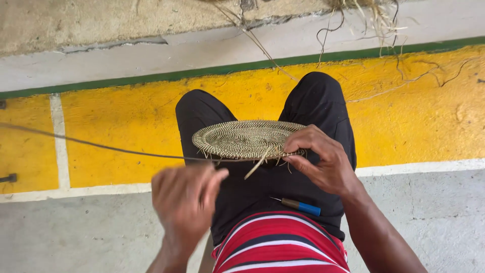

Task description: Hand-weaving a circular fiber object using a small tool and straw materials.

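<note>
While the right hand (323, 159) pinched the near edge of the woven disc (246, 138) resting on the knees, the left hand (185, 199), blurred, was closed around a thin dark strand (101, 146) that ran taut from the disc's rim out past that hand to the left. Just behind the right hand, an awl (301, 206) with a blue handle lay on the black lap (262, 187). Loose fibres (374, 20) lay well beyond both hands.

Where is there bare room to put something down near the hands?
Bare patches: the grey floor left of the left hand, and the grey floor right of the right forearm. The lap is crowded: the woven disc held by the right hand, the awl, and a taut strand crossing left.
</note>
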